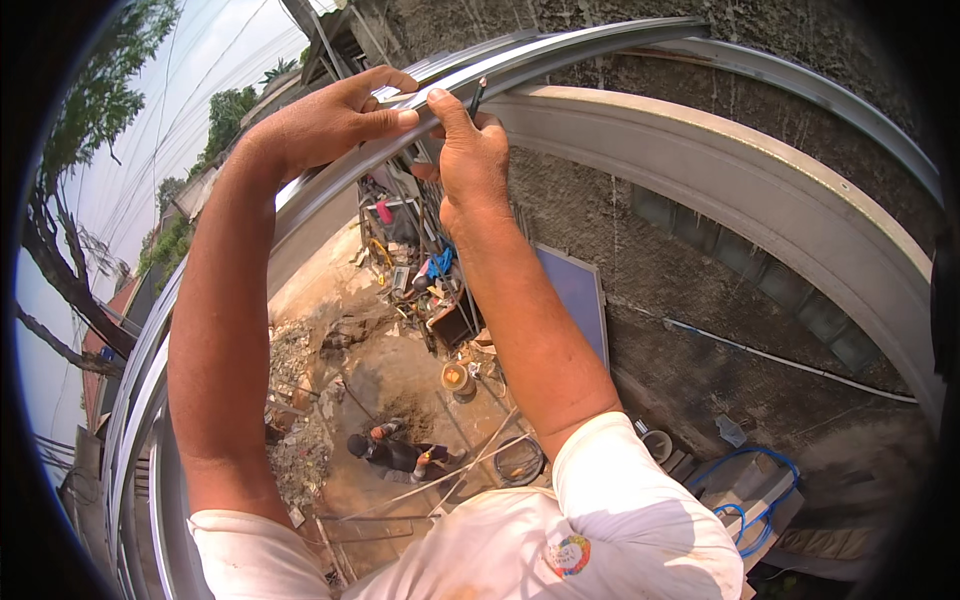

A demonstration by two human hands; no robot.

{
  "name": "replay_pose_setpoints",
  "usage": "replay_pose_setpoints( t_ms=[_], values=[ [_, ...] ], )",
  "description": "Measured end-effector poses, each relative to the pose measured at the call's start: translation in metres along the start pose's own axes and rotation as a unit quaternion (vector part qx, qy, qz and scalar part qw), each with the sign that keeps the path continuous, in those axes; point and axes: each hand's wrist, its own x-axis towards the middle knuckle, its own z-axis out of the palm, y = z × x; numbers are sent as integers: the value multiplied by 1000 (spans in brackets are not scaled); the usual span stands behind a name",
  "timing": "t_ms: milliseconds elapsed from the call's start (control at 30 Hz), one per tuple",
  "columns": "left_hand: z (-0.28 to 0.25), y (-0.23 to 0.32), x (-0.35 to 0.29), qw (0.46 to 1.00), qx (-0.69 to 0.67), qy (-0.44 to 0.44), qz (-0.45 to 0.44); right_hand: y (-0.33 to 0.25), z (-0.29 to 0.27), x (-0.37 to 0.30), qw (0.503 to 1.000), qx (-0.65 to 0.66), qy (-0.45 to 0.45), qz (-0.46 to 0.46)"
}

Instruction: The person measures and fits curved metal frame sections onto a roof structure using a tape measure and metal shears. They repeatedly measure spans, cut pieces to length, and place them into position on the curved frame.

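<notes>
A long silvery metal channel (560, 52), bent by the lens, runs across the top of the view and down the left side. My left hand (340, 118) reaches over it from the left, thumb and fingers closed about its edge. Something thin and pale shows between those fingers, too small to name. Close beside it, my right hand (472, 160) is raised against the channel's lower edge, thumb up. From its closed fingers sticks a dark pencil (479, 95), point upward. The undersides of the right fingers are partly hidden.
A broad pale beam (720, 150) curves along the rough wall (680, 250) at right. Far below, a person (390, 452) bends over dug ground near a bucket (457, 378) and piled clutter (425, 275). Blue hose (765, 455) lies lower right; a tree (75, 270) stands left.
</notes>
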Motion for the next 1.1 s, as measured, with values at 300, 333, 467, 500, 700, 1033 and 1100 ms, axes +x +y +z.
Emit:
replay_pose_setpoints(
  t_ms=[300,333,467,500,700,1033,1100],
  values=[
    [-29,-7,-40,989,85,-93,-80,9,-15,8,999,39,-29,5],
    [-34,-8,-49,984,98,-110,-96,10,-16,11,998,45,-36,11],
    [-35,-14,-70,984,127,-91,-84,14,-17,12,997,61,-45,14],
    [-33,-20,-72,985,148,-73,-48,14,-17,11,996,66,-51,16],
    [-37,-24,-76,988,142,31,-47,9,-18,4,995,89,-48,21],
    [-20,-7,-84,989,128,32,-69,-8,-5,-68,970,157,-184,30],
    [-9,-15,-82,989,139,38,-39,-4,-11,-76,970,144,-192,30]
  ],
)
